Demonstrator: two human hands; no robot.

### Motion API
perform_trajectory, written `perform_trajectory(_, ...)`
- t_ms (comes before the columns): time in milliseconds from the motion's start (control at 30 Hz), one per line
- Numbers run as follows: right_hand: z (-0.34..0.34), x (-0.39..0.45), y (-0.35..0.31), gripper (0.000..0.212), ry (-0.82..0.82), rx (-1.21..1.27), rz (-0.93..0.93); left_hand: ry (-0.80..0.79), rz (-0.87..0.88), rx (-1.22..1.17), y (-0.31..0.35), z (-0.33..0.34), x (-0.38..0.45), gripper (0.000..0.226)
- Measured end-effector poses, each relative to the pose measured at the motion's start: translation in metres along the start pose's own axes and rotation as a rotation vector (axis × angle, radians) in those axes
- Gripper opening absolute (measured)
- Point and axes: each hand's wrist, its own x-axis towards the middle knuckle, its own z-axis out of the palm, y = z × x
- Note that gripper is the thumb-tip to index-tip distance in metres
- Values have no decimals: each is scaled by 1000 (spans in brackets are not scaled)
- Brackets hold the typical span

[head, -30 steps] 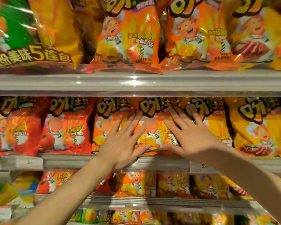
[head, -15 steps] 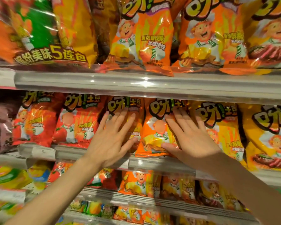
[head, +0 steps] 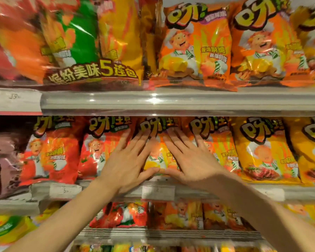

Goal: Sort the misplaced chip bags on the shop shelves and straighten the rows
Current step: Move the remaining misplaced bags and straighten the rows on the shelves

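Note:
An orange chip bag (head: 157,155) stands in the middle shelf's row, between red bags (head: 96,153) on its left and another orange bag (head: 220,148) on its right. My left hand (head: 129,160) lies flat on the orange bag's left side, fingers spread. My right hand (head: 191,159) presses flat on its right side, and the two thumbs almost meet at the bag's bottom edge. Neither hand grips anything. Yellow bags (head: 264,151) continue the row to the right.
The middle shelf's rail (head: 65,190) carries price tags. The top shelf (head: 171,100) holds a large multipack (head: 91,44) at left and orange bags (head: 195,48) at right. Lower shelves hold more bags (head: 182,215). A dark purple bag (head: 5,160) sits far left.
Both hands have slid left along the middle row and drawn closer together, now framing one orange bag. The view has shifted left and nearer.

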Motion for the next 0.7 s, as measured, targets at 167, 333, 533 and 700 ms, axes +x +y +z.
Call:
perform_trajectory(167, -3, -4, -6, 88, -1, 6, 62, 12, 34, -18, -5, 10, 3, 86)
perform_trajectory(333, -3, -6, -15, 90, 10, -33, 117, 42, 62, -74, -10, 14, 1, 85)
perform_trajectory(533, -12, 8, -50, 89, 117, -10, 134, 60, -35, -59, -51, -2, -29, 79)
perform_trajectory(700, -11, 34, -92, 88, 122, 100, 66, 10, -101, 7, -108, -6, -61, 83)
